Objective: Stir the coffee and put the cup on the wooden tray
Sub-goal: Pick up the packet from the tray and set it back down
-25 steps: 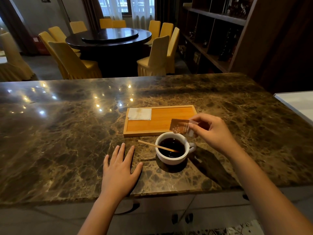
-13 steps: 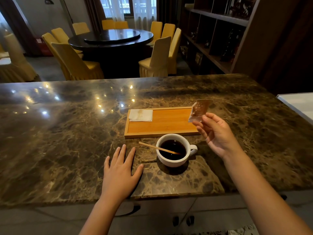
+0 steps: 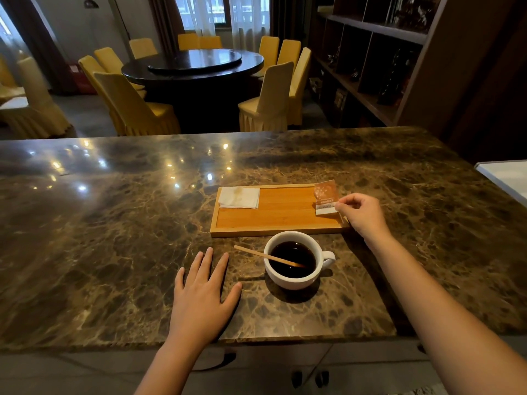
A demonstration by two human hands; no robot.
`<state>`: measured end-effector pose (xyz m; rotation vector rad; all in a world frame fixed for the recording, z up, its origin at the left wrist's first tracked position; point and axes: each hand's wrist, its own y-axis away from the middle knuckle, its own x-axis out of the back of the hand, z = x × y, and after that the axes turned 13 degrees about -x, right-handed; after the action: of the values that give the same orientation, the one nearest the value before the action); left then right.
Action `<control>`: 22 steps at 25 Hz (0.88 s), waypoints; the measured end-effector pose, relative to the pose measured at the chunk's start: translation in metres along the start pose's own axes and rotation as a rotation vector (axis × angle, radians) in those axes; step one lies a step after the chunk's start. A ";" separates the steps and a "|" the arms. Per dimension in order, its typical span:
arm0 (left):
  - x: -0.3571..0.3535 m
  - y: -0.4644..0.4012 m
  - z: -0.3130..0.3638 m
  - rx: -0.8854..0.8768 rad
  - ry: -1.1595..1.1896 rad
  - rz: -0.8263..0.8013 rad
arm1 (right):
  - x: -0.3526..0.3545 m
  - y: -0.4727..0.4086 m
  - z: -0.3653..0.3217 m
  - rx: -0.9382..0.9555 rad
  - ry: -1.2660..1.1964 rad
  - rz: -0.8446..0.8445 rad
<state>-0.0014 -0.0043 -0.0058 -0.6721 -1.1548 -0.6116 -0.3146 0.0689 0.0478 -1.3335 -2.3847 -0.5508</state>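
Right hand [image 3: 363,213] fingers pinch orange-and-white paper sachet [image 3: 325,196], print unreadable, over rectangular wooden tray [image 3: 273,230]. Left hand [image 3: 201,297] flat, fingers spread, empty, on marble counter [image 3: 114,252].

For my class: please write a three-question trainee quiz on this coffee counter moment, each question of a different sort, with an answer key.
1. True or false: the white cup already stands on the wooden tray.
2. Multiple choice: the right hand pinches
A. the stir stick
B. the sachet
C. the napkin
3. Fill in the blank: the left hand lies flat and ______ on the marble counter.

Key
1. False: it stands on the counter, just in front of the tray.
2. B: it holds the sachet over the tray's right end; the stir stick leans in the cup, and the napkin lies at the tray's left end.
3. Empty.
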 end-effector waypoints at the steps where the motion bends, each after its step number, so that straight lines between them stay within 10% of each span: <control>1: 0.000 0.000 0.000 0.000 -0.002 -0.001 | -0.003 -0.005 0.002 0.021 0.071 0.030; 10: 0.001 0.001 0.002 -0.001 -0.006 0.006 | -0.012 -0.007 0.004 0.319 0.440 0.214; 14: 0.001 0.002 0.000 -0.003 -0.017 0.008 | -0.012 -0.002 0.007 0.617 0.678 0.027; 22: 0.001 0.001 0.001 -0.002 -0.020 0.012 | -0.015 -0.020 0.003 0.580 0.764 -0.070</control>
<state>-0.0004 -0.0031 -0.0052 -0.6878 -1.1679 -0.5976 -0.3247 0.0498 0.0342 -0.6248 -1.7500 -0.2714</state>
